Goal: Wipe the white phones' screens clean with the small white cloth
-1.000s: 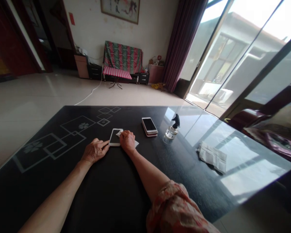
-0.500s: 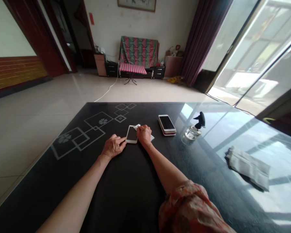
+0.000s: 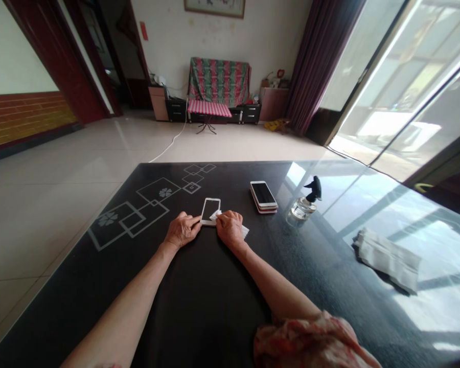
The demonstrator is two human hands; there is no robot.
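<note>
A white-framed smartphone [image 3: 210, 208] with a dark screen lies face up on the black table. My left hand [image 3: 183, 229] grips its lower left edge between thumb and forefinger. On the lower right of the screen, my right hand [image 3: 230, 228] presses a white tissue [image 3: 215, 215], with its fingers closed around it. Part of the tissue sticks out on the far side of that hand. To the right sits a stack of phones [image 3: 263, 196], the top one white with a black screen.
A clear spray bottle [image 3: 304, 207] with a black trigger head stands right of the stack. Farther right lies a folded grey cloth [image 3: 388, 259]. Both rest on the glossy black table [image 3: 199, 306], whose far edge faces a tiled floor. Window light reflects on its right side.
My right hand has slid the tissue down the phone's screen toward its lower edge, uncovering the upper right corner. My left hand stays at the phone's edge.
</note>
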